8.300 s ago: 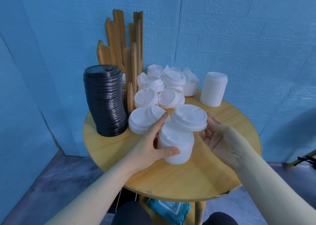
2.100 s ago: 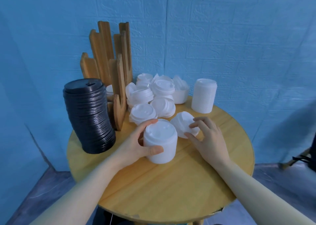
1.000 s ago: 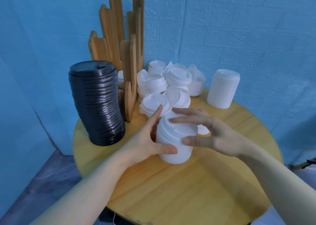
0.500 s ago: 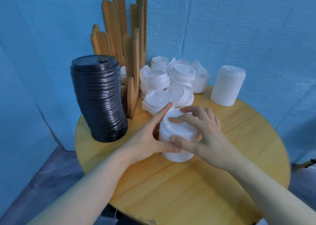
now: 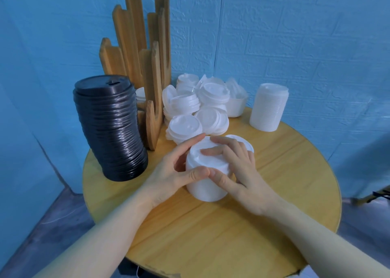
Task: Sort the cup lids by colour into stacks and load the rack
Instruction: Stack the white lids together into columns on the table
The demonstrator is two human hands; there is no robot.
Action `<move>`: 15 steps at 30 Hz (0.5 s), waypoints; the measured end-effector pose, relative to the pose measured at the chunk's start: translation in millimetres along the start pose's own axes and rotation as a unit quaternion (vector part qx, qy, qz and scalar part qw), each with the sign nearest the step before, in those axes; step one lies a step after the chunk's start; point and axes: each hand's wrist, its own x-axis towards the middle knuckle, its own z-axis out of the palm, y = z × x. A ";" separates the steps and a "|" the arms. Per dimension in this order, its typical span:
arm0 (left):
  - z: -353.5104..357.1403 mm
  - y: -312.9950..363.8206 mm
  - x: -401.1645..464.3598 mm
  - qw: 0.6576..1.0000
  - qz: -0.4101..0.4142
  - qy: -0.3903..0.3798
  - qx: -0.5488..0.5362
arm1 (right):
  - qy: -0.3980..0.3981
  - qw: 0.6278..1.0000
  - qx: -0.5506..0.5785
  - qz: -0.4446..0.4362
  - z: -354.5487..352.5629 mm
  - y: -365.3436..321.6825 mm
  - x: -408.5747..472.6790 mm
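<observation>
Both hands grip the white lid stack (image 5: 205, 180) mid-bench (image 5: 211, 235): left hand (image 5: 171, 170) braces its side, right hand (image 5: 236, 167) presses the top, likely seating lids. Rack (image 5: 145, 66) behind, unloaded.

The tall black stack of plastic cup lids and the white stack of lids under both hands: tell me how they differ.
The tall black stack of plastic cup lids stands taller and untouched; the white stack of lids is shorter, gripped by the left hand and right hand. The black stack leans; the white stands straighter. Both rest on the round wooden table.
</observation>
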 end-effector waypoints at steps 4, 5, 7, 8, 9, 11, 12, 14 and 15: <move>0.7 0.3 0.8 1.000 -0.003 0.010 -0.024 | -0.017 1.000 0.016 -0.016 -13.3 7.7 2.0; 0.5 0.7 1.1 1.000 -0.005 0.011 -0.026 | 0.009 0.999 0.043 -0.001 -17.0 12.8 3.5; -0.2 0.6 1.4 1.000 -0.008 0.013 -0.025 | 0.097 0.991 0.077 0.052 -24.2 30.4 9.1; -0.7 0.3 1.7 1.000 -0.009 0.014 -0.024 | 0.128 0.986 0.066 0.079 -27.7 41.2 12.5; -1.3 0.3 1.4 1.000 -0.012 0.012 -0.024 | 0.135 0.984 0.043 0.107 -30.6 51.3 15.5; -1.8 0.7 1.1 1.000 -0.015 0.010 -0.022 | 0.099 0.984 0.004 0.151 -33.5 67.8 17.6; -1.6 0.5 1.2 1.000 -0.016 0.009 -0.020 | 0.075 0.984 -0.004 0.163 -32.9 74.1 17.3; -0.8 0.5 1.5 1.000 -0.017 0.008 -0.014 | 0.043 0.984 -0.016 0.171 -28.0 81.8 16.0; -0.3 0.3 1.7 1.000 -0.016 0.008 -0.013 | 0.036 0.985 -0.026 0.167 -24.9 83.4 15.1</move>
